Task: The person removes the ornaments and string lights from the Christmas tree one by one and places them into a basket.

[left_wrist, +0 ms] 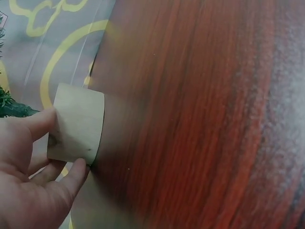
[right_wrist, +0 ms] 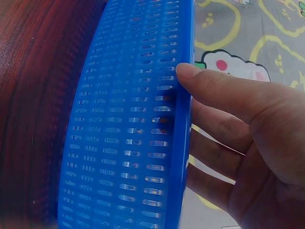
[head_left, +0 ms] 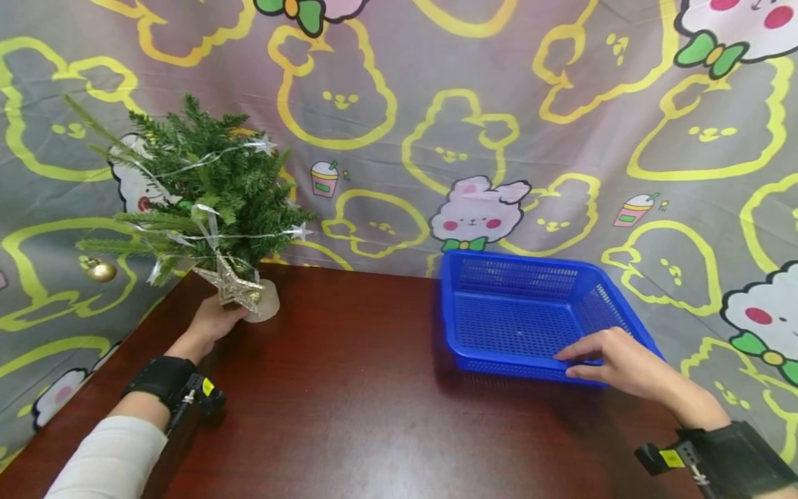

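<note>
On the left of the head view stands a small artificial Christmas tree (head_left: 233, 184) with star lights, a gold glitter star (head_left: 229, 281) and a gold ball (head_left: 101, 271). My left hand (head_left: 210, 323) grips its pale round base (head_left: 268, 302); the left wrist view has thumb and fingers around this base (left_wrist: 80, 125). To the right, a blue plastic basket (head_left: 499, 368) with slotted walls sits on the table. My right hand (head_left: 626, 364) pinches its front rim. Up close in the right wrist view, the thumb lies on the rim of the basket (right_wrist: 179, 143), with the other fingers on the inner side.
The dark red wooden table (head_left: 349, 388) spans the space between tree and basket. Behind it hangs a grey cloth (head_left: 374, 83) with yellow outlines and cartoon rabbits, close to the tree and the basket's back. Both wrists wear black straps with small cameras.
</note>
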### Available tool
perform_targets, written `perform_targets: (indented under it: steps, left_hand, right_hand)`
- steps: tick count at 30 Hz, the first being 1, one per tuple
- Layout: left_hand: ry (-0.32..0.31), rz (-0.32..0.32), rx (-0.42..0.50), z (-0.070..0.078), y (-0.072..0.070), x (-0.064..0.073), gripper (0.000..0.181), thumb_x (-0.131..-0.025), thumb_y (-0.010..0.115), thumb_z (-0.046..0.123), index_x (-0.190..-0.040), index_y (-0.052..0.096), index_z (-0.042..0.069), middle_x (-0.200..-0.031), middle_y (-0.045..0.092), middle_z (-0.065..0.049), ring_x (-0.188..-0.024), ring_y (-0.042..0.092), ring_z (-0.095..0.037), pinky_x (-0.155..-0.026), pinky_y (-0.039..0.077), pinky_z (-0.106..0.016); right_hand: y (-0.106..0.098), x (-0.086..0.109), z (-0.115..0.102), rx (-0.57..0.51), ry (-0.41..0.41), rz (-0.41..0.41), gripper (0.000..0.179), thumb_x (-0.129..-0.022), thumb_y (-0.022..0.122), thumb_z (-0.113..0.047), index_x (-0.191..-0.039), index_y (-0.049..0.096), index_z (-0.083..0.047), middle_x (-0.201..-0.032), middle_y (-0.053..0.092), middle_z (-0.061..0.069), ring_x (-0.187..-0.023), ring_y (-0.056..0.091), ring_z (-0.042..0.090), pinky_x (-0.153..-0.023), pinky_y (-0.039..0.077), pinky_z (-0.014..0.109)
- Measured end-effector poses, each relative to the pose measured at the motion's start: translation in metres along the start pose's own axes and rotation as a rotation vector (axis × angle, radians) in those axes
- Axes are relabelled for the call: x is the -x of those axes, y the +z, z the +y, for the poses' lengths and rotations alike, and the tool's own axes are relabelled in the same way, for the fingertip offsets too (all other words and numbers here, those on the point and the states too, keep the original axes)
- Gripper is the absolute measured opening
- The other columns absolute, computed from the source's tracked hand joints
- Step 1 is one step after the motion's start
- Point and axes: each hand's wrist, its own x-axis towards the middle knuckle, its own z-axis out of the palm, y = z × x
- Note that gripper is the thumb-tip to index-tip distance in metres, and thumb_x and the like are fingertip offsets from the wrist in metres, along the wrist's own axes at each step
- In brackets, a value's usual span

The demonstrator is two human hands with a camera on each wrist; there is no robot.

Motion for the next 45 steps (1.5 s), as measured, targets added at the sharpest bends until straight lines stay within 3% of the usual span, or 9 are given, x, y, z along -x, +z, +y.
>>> perform_targets:
  steps: [9,12,15,22,29,33,38,41,45]
  left_hand:
    - [0.011,0.023,0.017,0.008,0.009,0.000,0.051,-0.093,0.066,0.015,-0.131,0.052,-0.015,-0.134,0.054,-0.034,-0.118,0.055,-0.038,-0.091,0.047,-0.036]
    - [0.050,0.035,0.007,0.010,0.014,0.000,0.046,-0.091,0.069,0.013,-0.127,0.057,-0.012,-0.128,0.060,-0.031,-0.102,0.061,-0.024,-0.083,0.048,-0.025]
    - [0.067,0.032,0.003,0.013,0.019,0.001,0.043,-0.090,0.071,0.013,-0.125,0.060,-0.009,-0.121,0.065,-0.027,-0.094,0.057,-0.012,-0.075,0.045,-0.019]
    - [0.073,0.029,0.013,0.022,0.033,0.001,0.043,-0.089,0.072,0.016,-0.122,0.061,-0.008,-0.109,0.066,-0.022,-0.080,0.049,-0.018,-0.066,0.041,-0.025]
    - [0.106,0.054,0.000,0.030,0.043,0.004,0.047,-0.086,0.076,0.019,-0.124,0.062,-0.006,-0.119,0.067,-0.026,-0.087,0.055,-0.016,-0.070,0.044,-0.019]
    - [0.097,0.039,0.001,0.036,0.051,0.004,0.048,-0.087,0.076,0.020,-0.126,0.062,-0.005,-0.122,0.066,-0.025,-0.094,0.060,-0.020,-0.072,0.046,-0.021]
    - [0.059,0.023,-0.007,0.044,0.062,0.004,0.055,-0.088,0.075,0.022,-0.131,0.056,-0.007,-0.132,0.060,-0.028,-0.116,0.059,-0.039,-0.087,0.052,-0.039]
    - [0.049,0.027,-0.007,0.049,0.068,0.004,0.060,-0.087,0.077,0.022,-0.134,0.054,-0.007,-0.136,0.056,-0.029,-0.125,0.054,-0.044,-0.099,0.049,-0.051]
    - [0.048,0.049,-0.015,0.054,0.074,0.005,0.057,-0.085,0.077,0.019,-0.132,0.057,-0.006,-0.134,0.058,-0.029,-0.124,0.056,-0.043,-0.098,0.049,-0.052]
  right_hand:
    - [0.002,0.002,0.001,-0.014,0.015,0.020,0.018,-0.081,0.081,-0.023,-0.098,0.079,-0.026,-0.094,0.078,-0.010,-0.087,0.068,-0.004,-0.068,0.057,0.024]
    - [0.003,0.003,0.002,-0.021,0.010,0.032,0.018,-0.081,0.081,-0.021,-0.098,0.079,-0.026,-0.093,0.078,-0.009,-0.086,0.066,-0.006,-0.066,0.055,0.023]
    - [0.004,0.002,0.002,-0.026,0.008,0.037,0.018,-0.081,0.081,-0.021,-0.098,0.079,-0.026,-0.093,0.078,-0.008,-0.085,0.066,-0.007,-0.065,0.055,0.022]
    - [0.007,0.003,0.003,-0.020,-0.028,0.077,0.019,-0.080,0.082,-0.021,-0.097,0.079,-0.026,-0.092,0.077,-0.010,-0.085,0.066,-0.008,-0.064,0.054,0.021]
    - [0.010,0.004,0.004,0.007,-0.060,0.119,0.020,-0.078,0.084,-0.022,-0.096,0.079,-0.029,-0.092,0.077,-0.012,-0.087,0.068,-0.006,-0.069,0.051,0.011]
    - [0.009,0.005,0.005,0.012,-0.048,0.113,0.019,-0.079,0.083,-0.023,-0.096,0.079,-0.029,-0.092,0.077,-0.011,-0.087,0.069,-0.004,-0.069,0.053,0.015]
    - [0.008,0.005,0.006,-0.005,-0.028,0.090,0.017,-0.081,0.082,-0.025,-0.097,0.079,-0.028,-0.092,0.077,-0.010,-0.087,0.068,-0.005,-0.067,0.056,0.022]
    - [0.009,0.005,0.006,-0.012,-0.031,0.094,0.017,-0.081,0.082,-0.024,-0.097,0.079,-0.028,-0.092,0.077,-0.010,-0.087,0.067,-0.006,-0.067,0.056,0.022]
    - [0.009,0.005,0.005,-0.011,-0.031,0.099,0.017,-0.081,0.082,-0.024,-0.097,0.079,-0.028,-0.092,0.078,-0.010,-0.087,0.067,-0.006,-0.066,0.055,0.021]
